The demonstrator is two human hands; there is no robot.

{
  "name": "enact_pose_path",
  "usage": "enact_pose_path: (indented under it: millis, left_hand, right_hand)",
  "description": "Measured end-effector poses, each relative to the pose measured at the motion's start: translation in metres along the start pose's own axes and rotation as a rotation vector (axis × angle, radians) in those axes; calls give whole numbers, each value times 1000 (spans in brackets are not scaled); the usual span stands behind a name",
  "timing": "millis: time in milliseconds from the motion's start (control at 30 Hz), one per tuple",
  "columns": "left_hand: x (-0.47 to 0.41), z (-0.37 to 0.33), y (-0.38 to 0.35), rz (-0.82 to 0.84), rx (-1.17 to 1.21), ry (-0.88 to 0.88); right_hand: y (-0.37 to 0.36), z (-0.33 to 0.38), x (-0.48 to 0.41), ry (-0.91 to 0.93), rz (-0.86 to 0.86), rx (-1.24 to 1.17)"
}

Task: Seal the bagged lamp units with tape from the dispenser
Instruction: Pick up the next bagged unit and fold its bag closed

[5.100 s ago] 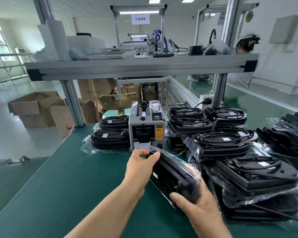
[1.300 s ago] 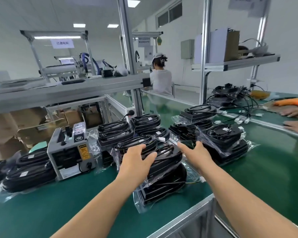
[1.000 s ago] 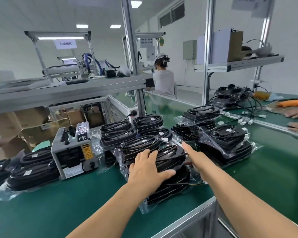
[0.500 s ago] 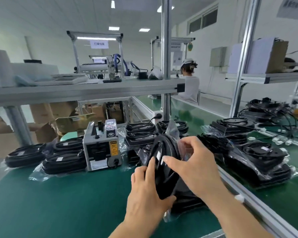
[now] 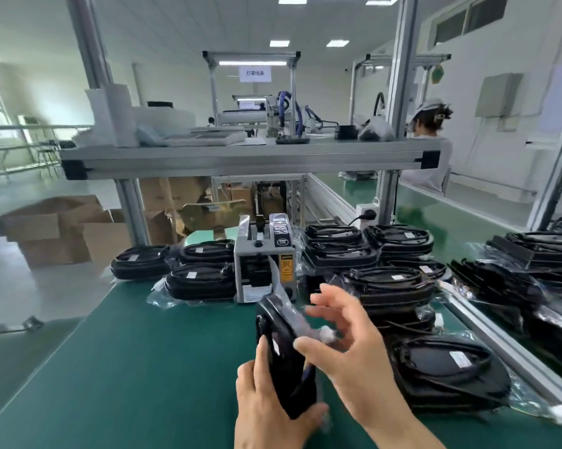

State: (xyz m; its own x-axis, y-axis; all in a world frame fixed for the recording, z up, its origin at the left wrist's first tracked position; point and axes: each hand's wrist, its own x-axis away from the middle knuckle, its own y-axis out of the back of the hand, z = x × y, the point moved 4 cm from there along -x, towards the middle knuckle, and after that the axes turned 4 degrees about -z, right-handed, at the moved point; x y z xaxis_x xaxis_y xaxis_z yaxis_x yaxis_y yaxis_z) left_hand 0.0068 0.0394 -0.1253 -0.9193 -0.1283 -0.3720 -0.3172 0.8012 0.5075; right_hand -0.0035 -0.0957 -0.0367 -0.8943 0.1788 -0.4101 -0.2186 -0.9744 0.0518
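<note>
Lamp unit (image 5: 284, 361) upright in left hand (image 5: 266, 413), dispenser (image 5: 265, 264) just behind, stacks (image 5: 393, 286) flanking.

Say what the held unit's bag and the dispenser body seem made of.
The clear bag around the black lamp unit looks like thin glossy plastic film: see-through, wrinkled. The boxy grey tape dispenser seems matte painted metal, perhaps plastic: flat panels.
</note>
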Motion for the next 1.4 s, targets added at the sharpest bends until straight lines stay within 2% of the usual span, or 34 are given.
enact_pose_path:
  millis: [67,100,167,233,300,367,467,500,567,600,667,700,800,867,967,1033,1200,1400]
  left_hand:
    - [-3,2,1,22,32,-12]
    - [-4,2,0,37,12,-37]
    - [-4,-1,-1,36,-61,-90]
    - [-3,3,0,-90,-8,-84]
    - [-1,-9,-6,-141,73,-37]
    - [1,-20,-14,-142,10,-120]
    - [-6,-29,-8,-26,-47,-127]
    - [-7,-30,-3,-31,-95,-211]
    - [-6,-29,9,29,-128,-256]
    - [-4,-38,8,61,-220,-309]
    - [-12,-41,16,400,-320,-304]
    - [-18,-36,15,445,-280,-287]
    - [-54,-25,27,643,52,-176]
    - [-85,-20,36,444,245,-36]
    - [-137,-5,23,124,485,352]
    - [-170,5,11,19,598,565]
    - [-203,22,-13,-53,743,880]
    - [-219,25,-30,-106,803,992]
  right_hand:
    - [5,-18,5,-95,14,-329]
    - [9,-30,9,-133,34,-380]
    - [6,-49,20,-179,163,-263]
    - [-6,-61,27,-213,295,-68]
    - [-13,-59,26,-200,302,46]
    - [-21,-45,19,-147,260,125]
    - [-21,-30,6,-45,30,123]
    - [-22,-28,3,-22,-43,123]
    - [-19,-31,-2,-17,-162,132]
    - [-16,-35,-4,-22,-197,134]
    - [-7,-43,-6,-46,-211,106]
    - [-1,-45,-8,-57,-203,95]
    - [11,-47,-12,-50,-184,110]
    - [13,-47,-13,-16,-179,129]
    - [8,-43,-12,23,-217,131]
    - [6,-39,-12,51,-256,106]
    - [9,-38,-15,120,-287,82]
    - [10,-38,-16,138,-303,30]
